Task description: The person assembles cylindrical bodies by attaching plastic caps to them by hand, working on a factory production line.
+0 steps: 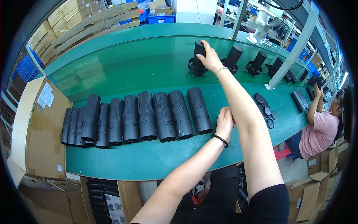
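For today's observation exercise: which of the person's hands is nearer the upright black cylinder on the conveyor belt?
Right. The right hand rests on the upright black cylinder; the left hand is well short of it, beside the row of lying cylinders.

Black cylinder (198, 56) — upright, on ring base, conveyor's far side

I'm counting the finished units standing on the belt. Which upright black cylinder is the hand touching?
The right hand grips the leftmost upright cylinder on the conveyor belt. The other upright ones stand untouched to its right.
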`<action>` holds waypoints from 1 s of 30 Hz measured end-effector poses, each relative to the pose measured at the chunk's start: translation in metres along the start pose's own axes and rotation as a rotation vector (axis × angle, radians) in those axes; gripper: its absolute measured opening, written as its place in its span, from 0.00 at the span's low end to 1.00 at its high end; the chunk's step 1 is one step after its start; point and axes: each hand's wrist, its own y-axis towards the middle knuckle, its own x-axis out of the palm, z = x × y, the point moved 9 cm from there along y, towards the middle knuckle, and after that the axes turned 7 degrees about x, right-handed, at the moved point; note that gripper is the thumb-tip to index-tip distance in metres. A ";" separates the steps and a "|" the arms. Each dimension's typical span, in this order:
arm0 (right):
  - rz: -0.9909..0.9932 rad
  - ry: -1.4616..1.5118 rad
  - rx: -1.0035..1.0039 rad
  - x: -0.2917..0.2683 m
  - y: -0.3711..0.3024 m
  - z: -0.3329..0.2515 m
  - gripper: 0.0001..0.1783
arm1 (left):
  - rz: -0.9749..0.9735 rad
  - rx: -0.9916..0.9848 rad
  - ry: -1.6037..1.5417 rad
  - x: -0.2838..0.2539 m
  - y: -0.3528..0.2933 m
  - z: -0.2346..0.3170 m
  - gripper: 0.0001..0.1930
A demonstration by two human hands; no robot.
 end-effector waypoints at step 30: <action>-0.296 1.425 0.299 -0.079 -0.163 0.032 0.35 | -0.057 0.254 0.014 -0.015 0.007 0.067 0.26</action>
